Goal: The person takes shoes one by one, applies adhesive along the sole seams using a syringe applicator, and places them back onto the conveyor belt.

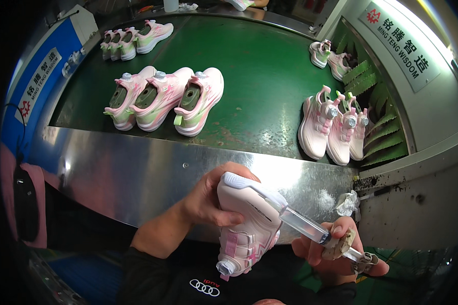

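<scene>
My left hand (208, 195) grips a pink and white sneaker (244, 223) by its heel end, sole toward me and toe pointing down, with a round dial closure near the bottom. My right hand (335, 249) holds a clear syringe-like applicator (302, 223) whose tip rests against the sneaker's side near the sole edge. Both hands hover in front of the steel edge (137, 168) of a green conveyor belt (259, 71).
Three pink and green sneakers (163, 96) lie on the belt's left, three more pink ones (333, 124) at its right by green brush strips. Other sneakers sit farther back. A crumpled white wad (348, 203) lies on the steel edge. A grey machine housing stands right.
</scene>
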